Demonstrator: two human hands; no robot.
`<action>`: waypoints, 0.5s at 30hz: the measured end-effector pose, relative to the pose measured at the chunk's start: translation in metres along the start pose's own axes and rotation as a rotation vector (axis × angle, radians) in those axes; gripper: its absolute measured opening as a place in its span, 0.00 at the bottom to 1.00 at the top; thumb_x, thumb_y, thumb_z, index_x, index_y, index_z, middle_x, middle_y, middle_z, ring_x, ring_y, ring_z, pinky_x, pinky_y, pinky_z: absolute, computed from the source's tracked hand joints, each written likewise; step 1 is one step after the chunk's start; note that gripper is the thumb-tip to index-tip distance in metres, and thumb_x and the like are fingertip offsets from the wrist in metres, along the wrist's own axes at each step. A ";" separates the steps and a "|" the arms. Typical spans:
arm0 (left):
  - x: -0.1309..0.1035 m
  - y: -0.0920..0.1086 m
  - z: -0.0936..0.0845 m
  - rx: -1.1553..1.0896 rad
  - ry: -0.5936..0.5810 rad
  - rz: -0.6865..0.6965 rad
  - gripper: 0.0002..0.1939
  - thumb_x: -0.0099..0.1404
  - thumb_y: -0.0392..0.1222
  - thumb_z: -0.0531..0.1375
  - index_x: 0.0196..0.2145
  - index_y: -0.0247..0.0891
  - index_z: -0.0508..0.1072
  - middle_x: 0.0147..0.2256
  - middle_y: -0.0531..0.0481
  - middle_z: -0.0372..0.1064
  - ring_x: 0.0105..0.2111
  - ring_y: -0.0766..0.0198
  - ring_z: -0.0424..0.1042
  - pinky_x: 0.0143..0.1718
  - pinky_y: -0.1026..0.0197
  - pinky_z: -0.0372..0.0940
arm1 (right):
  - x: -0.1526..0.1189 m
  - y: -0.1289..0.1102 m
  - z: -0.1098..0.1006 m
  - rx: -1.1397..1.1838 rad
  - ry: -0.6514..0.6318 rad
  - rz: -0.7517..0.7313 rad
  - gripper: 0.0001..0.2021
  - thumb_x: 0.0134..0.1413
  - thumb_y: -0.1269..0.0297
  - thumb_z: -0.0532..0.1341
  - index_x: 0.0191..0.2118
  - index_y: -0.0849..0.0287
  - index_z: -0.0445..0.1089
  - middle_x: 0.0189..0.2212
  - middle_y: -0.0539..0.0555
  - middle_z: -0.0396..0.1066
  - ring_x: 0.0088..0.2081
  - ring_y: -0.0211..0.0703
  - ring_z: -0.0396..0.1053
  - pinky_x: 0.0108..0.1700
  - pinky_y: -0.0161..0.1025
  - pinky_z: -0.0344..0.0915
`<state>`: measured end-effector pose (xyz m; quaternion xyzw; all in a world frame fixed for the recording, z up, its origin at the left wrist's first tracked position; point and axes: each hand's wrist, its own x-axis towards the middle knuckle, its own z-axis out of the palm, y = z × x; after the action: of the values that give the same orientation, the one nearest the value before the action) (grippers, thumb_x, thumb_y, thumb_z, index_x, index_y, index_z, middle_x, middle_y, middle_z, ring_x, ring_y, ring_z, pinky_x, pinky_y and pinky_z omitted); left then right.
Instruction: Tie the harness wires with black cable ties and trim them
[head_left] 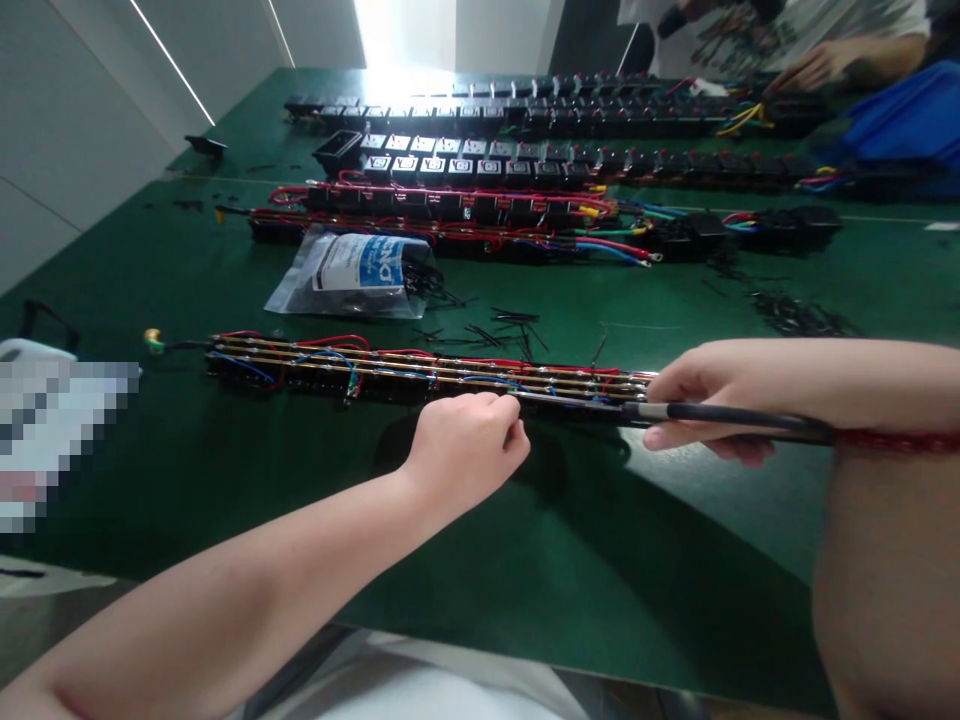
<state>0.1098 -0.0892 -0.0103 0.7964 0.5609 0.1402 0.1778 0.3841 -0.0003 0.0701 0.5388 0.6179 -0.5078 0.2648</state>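
A long black socket strip [300, 365] lies across the table in front of me. Bare brass-coloured bars run along its upper side, with red and blue wires looping over them. My left hand [471, 440] is closed at the strip's near edge, around its middle; whatever its curled fingers pinch is hidden. Farther right, my right hand [705, 390] is closed around the strip's right part, thumb at the near side. A thick black cable [742, 412] passes over that hand and runs to the right. Yellow-green wire with a lug [153, 340] sticks out at the left end.
Behind the strip lie a plastic bag of black cable ties [360, 275] and loose ties [802, 312]. Several more socket strips [465, 160] stretch across the back. A blue bin [907, 130] and another person's hand [814, 68] are at far right. Blurred-out papers [60, 420] lie left.
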 end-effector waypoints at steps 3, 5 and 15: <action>0.000 -0.002 -0.001 0.006 0.024 0.039 0.13 0.71 0.40 0.56 0.30 0.38 0.76 0.29 0.50 0.77 0.30 0.60 0.74 0.31 0.60 0.52 | -0.004 -0.006 0.002 -0.020 0.030 0.044 0.36 0.36 0.26 0.72 0.35 0.59 0.75 0.18 0.48 0.65 0.20 0.38 0.62 0.24 0.38 0.58; 0.001 -0.002 -0.001 0.015 0.024 0.054 0.13 0.70 0.40 0.56 0.29 0.39 0.76 0.29 0.50 0.77 0.30 0.61 0.74 0.31 0.59 0.52 | -0.006 -0.008 0.002 -0.030 0.027 0.020 0.35 0.40 0.27 0.71 0.35 0.59 0.75 0.19 0.48 0.64 0.20 0.37 0.61 0.25 0.38 0.57; -0.003 -0.001 -0.004 0.050 0.034 0.079 0.14 0.70 0.39 0.54 0.28 0.39 0.75 0.27 0.50 0.75 0.28 0.60 0.73 0.30 0.59 0.51 | 0.009 0.014 -0.006 -0.034 0.014 -0.058 0.26 0.54 0.39 0.71 0.44 0.60 0.80 0.26 0.50 0.67 0.24 0.37 0.61 0.27 0.38 0.57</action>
<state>0.1060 -0.0906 -0.0075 0.8196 0.5351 0.1466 0.1427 0.3960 0.0081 0.0592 0.5195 0.6436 -0.5010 0.2547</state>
